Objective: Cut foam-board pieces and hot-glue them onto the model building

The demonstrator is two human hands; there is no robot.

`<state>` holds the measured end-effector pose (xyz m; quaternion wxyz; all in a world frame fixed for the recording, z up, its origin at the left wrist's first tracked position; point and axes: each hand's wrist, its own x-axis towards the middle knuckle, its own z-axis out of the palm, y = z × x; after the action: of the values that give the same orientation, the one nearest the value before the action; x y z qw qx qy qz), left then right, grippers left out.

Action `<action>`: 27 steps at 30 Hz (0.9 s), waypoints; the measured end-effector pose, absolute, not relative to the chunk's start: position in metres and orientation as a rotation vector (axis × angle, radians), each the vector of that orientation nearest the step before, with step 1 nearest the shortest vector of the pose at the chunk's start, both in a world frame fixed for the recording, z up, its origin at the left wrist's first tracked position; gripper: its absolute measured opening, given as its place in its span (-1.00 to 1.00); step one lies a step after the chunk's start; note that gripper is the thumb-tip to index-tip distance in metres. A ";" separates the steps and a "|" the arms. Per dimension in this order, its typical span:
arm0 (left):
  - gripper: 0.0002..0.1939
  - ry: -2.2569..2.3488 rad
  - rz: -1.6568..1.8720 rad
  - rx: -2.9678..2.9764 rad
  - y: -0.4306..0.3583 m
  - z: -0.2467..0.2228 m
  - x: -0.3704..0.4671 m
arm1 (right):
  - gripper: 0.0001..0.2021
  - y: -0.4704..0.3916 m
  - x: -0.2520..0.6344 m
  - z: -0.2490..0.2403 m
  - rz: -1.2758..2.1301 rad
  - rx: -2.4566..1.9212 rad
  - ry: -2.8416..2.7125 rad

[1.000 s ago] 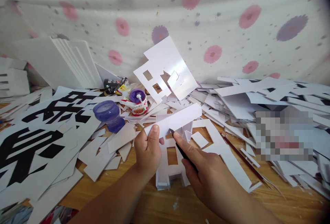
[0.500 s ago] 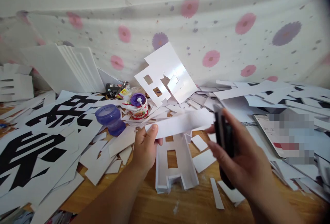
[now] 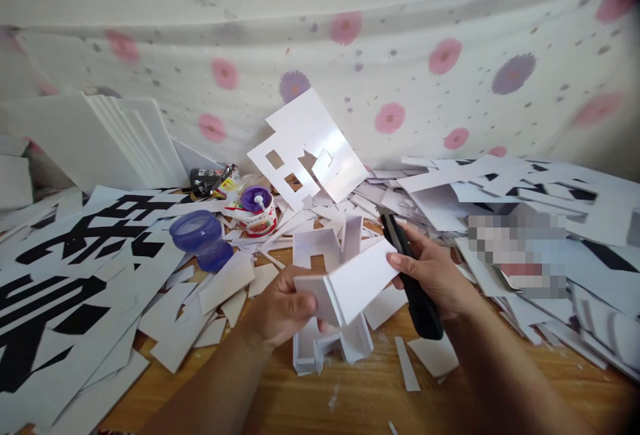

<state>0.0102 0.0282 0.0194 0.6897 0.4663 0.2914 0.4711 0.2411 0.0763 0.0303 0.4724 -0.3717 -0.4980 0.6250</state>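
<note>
My left hand is closed on the near left end of a white foam board strip. The strip is bent along a crosswise line close to that hand, where a small groove shows. A black utility knife lies in my right hand, which is closed round it, blade end pointing up and away. My right thumb also touches the strip's far right end. Below the strip, a white box-like letter shape with raised walls rests on the table, partly hidden by the strip and my left hand.
A white board with cut-out holes leans against the flowered cloth. Behind my left hand are a purple jar and a tub with a purple lid. Sheets with black characters lie left. Board scraps and a partly blurred phone lie right.
The strip, straight before, is now bent near my left hand and held lower and nearer. My right hand has brought the knife in and now touches the strip's right end. The view has shifted rightward.
</note>
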 end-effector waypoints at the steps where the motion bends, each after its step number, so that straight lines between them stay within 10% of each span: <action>1: -0.60 0.651 0.979 1.114 0.027 0.019 0.009 | -0.30 0.076 0.240 0.030 1.603 -0.861 -1.185; 19: -0.45 1.086 1.003 1.665 0.040 0.021 -0.011 | -0.60 0.078 0.230 0.027 1.660 -0.827 -0.875; 27: -0.56 1.174 1.621 1.049 0.054 0.027 -0.014 | -0.58 0.107 0.266 0.021 0.955 -1.130 -0.747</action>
<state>-0.0138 0.0538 0.0273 0.4269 0.4197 0.4700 0.6486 0.2659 0.1073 0.0212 0.6760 -0.5023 -0.3320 0.4247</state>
